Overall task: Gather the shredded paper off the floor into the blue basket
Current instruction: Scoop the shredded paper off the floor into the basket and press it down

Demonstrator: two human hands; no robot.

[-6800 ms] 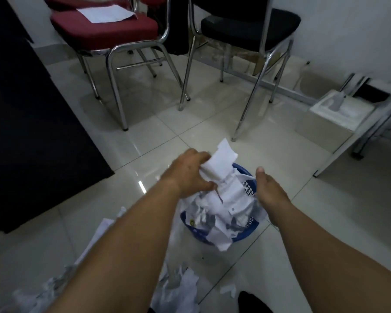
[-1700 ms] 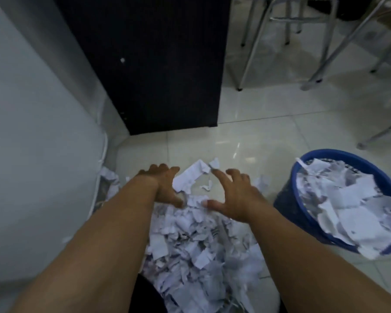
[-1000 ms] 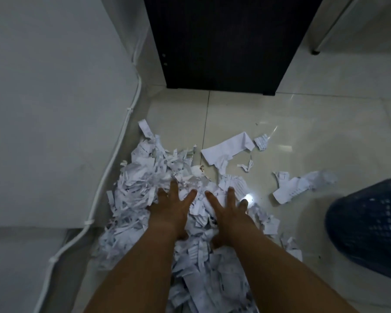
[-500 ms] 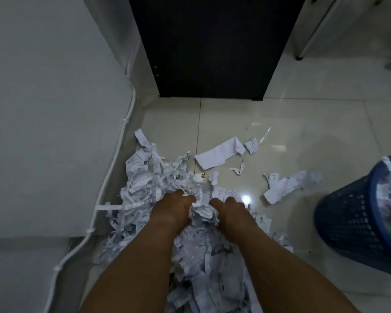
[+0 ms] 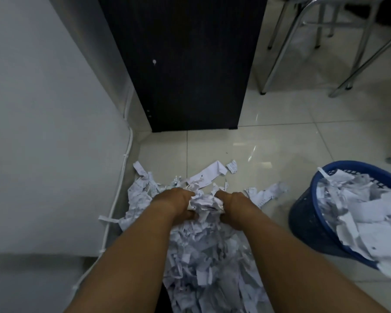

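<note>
Nearby | dark cabinet (image 5: pixel 190 64) beyond shredded paper (image 5: pixel 203 256) | chair legs (image 5: pixel 268 81) | blue basket (image 5: pixel 307 222) right

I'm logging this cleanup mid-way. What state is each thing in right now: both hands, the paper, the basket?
left hand: grips the paper clump
right hand: grips the same clump from the other side
paper clump: bunched between both hands
paper pile: on the floor, uncollected
loose scraps: lying apart on the tiles
blue basket: stands on the floor, heaped past its rim
</note>
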